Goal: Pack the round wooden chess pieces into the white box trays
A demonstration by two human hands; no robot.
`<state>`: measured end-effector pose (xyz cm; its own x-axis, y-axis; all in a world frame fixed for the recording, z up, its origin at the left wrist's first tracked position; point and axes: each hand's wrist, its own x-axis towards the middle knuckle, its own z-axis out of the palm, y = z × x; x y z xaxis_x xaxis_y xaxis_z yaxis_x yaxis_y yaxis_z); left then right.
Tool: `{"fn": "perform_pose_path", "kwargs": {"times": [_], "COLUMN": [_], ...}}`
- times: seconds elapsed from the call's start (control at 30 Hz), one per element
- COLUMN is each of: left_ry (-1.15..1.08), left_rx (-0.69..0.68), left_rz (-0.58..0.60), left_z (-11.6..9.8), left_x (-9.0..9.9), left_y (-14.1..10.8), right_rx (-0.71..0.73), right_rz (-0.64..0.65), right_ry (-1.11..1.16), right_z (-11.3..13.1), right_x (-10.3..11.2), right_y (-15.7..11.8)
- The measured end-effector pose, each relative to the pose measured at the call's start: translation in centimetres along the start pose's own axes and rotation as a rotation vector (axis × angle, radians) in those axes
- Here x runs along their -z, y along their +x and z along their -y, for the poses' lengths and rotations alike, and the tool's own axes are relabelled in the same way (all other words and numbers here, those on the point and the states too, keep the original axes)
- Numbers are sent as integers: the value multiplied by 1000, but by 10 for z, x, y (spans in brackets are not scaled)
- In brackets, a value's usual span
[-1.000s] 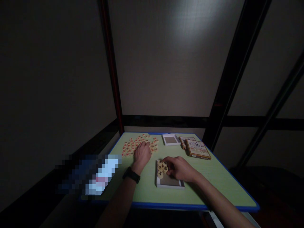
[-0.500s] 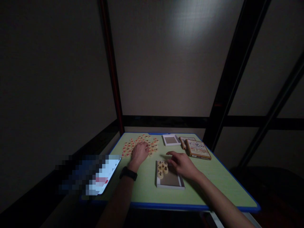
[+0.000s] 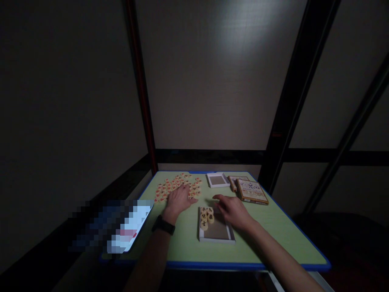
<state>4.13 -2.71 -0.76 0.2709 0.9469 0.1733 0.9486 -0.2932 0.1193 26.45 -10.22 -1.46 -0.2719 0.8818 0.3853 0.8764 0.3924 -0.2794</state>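
Many round wooden pieces (image 3: 164,190) with red or black characters lie spread over the table's far left part. My left hand (image 3: 180,199), with a dark watch on its wrist, rests at the near edge of these pieces, fingers apart. An open shallow box (image 3: 216,230) stands at the front middle, with several larger black-marked pieces (image 3: 204,217) in its left part. My right hand (image 3: 233,209) is over the box's far right corner, its index finger pointing left and the other fingers curled; nothing shows in it.
A second open box (image 3: 218,180) stands at the table's back. Two printed boxes (image 3: 252,191) lie right of it. A lit screen (image 3: 138,221), partly pixelated, is at the left edge. The green table (image 3: 282,239) has a blue rim.
My left hand has moved slightly towards me, and its thumb now stretches out to the right. My right hand has stayed nearly in place. The whole view has shifted slightly.
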Motion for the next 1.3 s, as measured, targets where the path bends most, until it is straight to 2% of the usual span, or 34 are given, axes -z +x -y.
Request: {"fn": "perform_pose_path", "kwargs": {"times": [0.17, 0.3, 0.4, 0.5, 0.6, 0.73, 1.0, 1.3], "left_ry": [-20, -97, -141, -170, -185, -201, -206, -458], "left_rx": [31, 51, 38, 22, 22, 1, -53, -154], "left_rz": [78, 112, 123, 132, 145, 133, 136, 118], "left_z": [5, 16, 23, 26, 25, 23, 19, 19], "left_x": [10, 11, 9, 6, 6, 5, 5, -2], "left_y": [-1, 2, 4, 4, 4, 3, 2, 11], "right_rx": [-32, -60, -61, 38, 135, 153, 121, 111], "right_rz": [-1, -2, 52, 175, 271, 305, 317, 290], "right_ry": [16, 56, 76, 70, 39, -20, -57, -15], "right_z": [0, -1, 2, 10, 21, 30, 32, 14], "right_x": [1, 2, 2, -4, -18, -36, -45, -38], "right_y": [1, 9, 27, 53, 77, 95, 99, 90]}}
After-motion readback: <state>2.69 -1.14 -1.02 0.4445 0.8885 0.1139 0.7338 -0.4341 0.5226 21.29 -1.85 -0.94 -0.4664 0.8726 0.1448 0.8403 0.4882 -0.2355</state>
